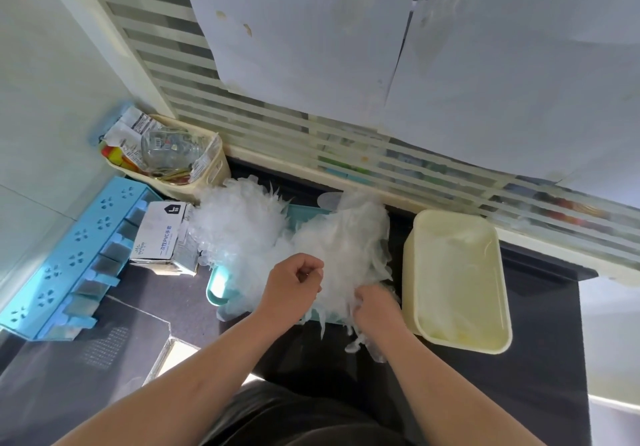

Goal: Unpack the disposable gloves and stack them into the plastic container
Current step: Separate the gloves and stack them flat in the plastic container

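A big heap of clear disposable gloves (249, 227) covers a teal tray (216, 288) in the middle of the dark counter. My left hand (294, 283) rests on the heap's front with its fingers curled, pinching glove film. My right hand (375, 307) grips a bunch of gloves at the heap's right front edge; loose glove fingers hang below it. The pale yellow plastic container (505, 307) stands just to the right and holds some clear gloves. The opened white glove box (162, 238) lies to the left of the heap.
A cream basket (214, 168) with a glass jar and packets stands at the back left. A light blue rack (69, 262) leans along the left wall. A striped window sill runs behind. The counter's right edge is past the container.
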Demonstrator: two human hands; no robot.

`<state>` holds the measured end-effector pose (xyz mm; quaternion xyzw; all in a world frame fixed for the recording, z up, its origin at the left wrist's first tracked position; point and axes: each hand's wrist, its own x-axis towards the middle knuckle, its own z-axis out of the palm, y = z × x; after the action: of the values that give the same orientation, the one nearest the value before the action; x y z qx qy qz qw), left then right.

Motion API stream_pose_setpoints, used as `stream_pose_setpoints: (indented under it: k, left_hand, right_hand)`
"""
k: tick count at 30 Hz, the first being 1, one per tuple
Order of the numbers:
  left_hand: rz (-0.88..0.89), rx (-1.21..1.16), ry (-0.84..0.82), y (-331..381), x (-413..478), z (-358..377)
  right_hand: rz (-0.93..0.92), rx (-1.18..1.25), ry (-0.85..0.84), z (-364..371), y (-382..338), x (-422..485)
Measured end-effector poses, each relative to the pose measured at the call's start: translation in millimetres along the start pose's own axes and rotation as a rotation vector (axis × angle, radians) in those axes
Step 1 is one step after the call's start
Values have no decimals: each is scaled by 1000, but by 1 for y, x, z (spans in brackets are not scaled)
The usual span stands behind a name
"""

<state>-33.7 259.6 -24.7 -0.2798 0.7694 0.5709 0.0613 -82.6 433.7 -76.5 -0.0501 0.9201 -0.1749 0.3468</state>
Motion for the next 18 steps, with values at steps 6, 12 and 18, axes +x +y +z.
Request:
stream_pose_setpoints:
  k: [6, 12, 18]
  left_hand:
    - [13, 32, 30, 0, 3, 1]
    - [103, -27, -6, 28, 2, 6]
    - [6, -235, -494, 72, 8, 0]
  right_hand:
    - [1, 284, 144, -37, -12, -15]
    - [-45, 1159, 73, -95, -12, -44]
    - [-93, 1315, -95, -107, -11, -46]
